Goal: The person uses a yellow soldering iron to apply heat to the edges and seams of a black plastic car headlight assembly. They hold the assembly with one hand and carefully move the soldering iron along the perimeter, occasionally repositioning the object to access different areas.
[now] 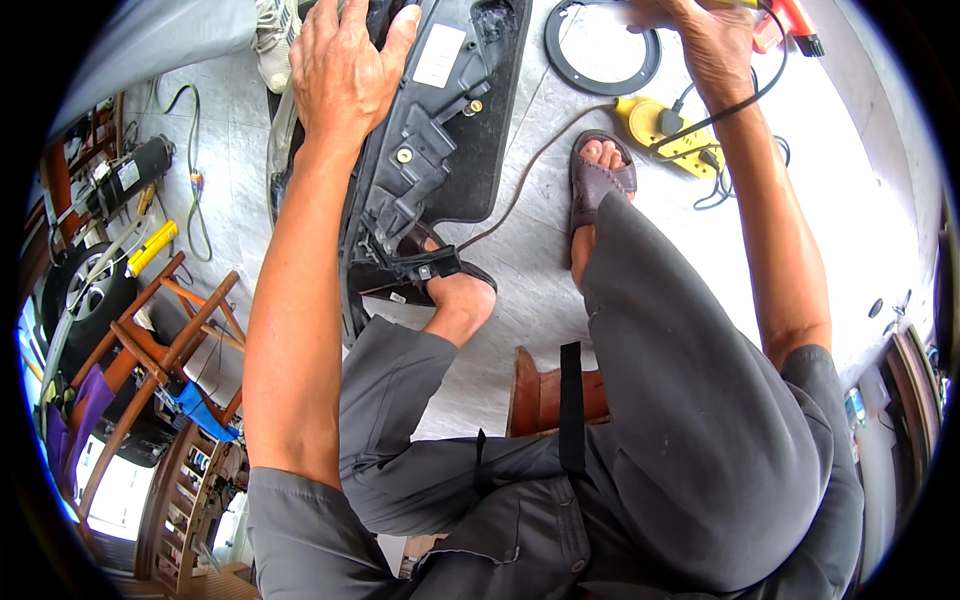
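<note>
We see a large black plastic housing (425,140) at the upper centre-left of the frame, lying over a flat black panel (478,185) on the tiled floor. At the left of the frame stands a brown wooden frame (170,345), with a spoked wheel (85,293) just beside it. Our left hand (350,75) is at the top, palm down over the housing, its fingers spread. Our right hand (712,45) is at the upper right, its fingertips blurred; we cannot tell whether it pinches anything. A black ring (603,87) lies just beside it, and below that a yellow power strip (637,118) with plugs in it. Smaller still, we find a red tool (790,22) in the upper right and a white label (440,55) on the housing.
</note>
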Available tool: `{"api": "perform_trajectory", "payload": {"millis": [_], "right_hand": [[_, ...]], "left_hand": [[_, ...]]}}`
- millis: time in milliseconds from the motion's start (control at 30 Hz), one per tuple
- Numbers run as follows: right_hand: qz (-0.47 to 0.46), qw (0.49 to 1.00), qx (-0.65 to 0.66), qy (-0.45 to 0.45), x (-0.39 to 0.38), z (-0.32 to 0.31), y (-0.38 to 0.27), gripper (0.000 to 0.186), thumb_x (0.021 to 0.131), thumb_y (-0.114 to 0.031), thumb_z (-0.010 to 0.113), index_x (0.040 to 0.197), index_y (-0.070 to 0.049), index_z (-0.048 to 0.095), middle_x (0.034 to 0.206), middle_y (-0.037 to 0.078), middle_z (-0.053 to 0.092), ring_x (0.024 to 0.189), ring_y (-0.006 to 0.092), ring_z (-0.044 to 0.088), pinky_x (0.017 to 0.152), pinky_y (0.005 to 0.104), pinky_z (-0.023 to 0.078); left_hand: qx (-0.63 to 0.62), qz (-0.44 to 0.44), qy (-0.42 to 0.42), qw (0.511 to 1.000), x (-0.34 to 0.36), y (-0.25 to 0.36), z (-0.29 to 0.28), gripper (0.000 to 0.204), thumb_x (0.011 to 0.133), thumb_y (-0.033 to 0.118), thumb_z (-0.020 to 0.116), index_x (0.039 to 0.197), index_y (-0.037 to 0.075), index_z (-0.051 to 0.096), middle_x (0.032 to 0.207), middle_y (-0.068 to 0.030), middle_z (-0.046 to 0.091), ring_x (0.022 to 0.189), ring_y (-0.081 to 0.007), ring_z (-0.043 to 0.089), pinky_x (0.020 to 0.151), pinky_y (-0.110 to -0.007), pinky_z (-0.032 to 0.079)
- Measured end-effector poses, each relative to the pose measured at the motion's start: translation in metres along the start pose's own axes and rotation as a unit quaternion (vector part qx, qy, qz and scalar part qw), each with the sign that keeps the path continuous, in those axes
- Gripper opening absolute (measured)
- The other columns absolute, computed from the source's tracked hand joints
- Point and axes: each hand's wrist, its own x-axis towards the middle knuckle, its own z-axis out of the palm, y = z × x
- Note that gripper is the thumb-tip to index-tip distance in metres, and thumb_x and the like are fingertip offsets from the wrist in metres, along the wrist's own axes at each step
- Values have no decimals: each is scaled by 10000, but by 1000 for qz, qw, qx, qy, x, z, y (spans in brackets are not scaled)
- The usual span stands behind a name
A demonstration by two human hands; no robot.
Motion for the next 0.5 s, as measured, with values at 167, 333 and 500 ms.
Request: {"api": "perform_trajectory", "payload": {"millis": [167, 333, 500], "right_hand": [[16, 999, 5, 37, -9, -5, -4, 272, 925, -246, 790, 930, 17, 722, 724, 77, 684, 566, 158, 670, 523, 285, 579], [19, 999, 27, 14, -4, 5, 6, 268, 929, -246, 785, 930, 14, 721, 739, 79, 693, 563, 158, 671, 521, 289, 583], [9, 1000, 23, 16, -3, 8, 5, 258, 931, -234, 790, 927, 16, 729, 754, 81, 704, 565, 151, 672, 517, 279, 577]], "left_hand": [[6, 0, 3, 1000, -1, 0, 0, 643, 968, 414, 626, 1469, 27, 509, 1433, -263, 531, 1335, -445, 486, 1143, -509, 360], [-3, 1, 2, 1000, 0, 0, -1, 643, 966, 414, 629, 1468, 29, 509, 1429, -261, 533, 1332, -441, 489, 1144, -505, 362], [-5, 9, 5, 1000, 0, -1, 0, 644, 965, 411, 631, 1468, 28, 509, 1426, -258, 535, 1327, -439, 494, 1142, -499, 366]]}}
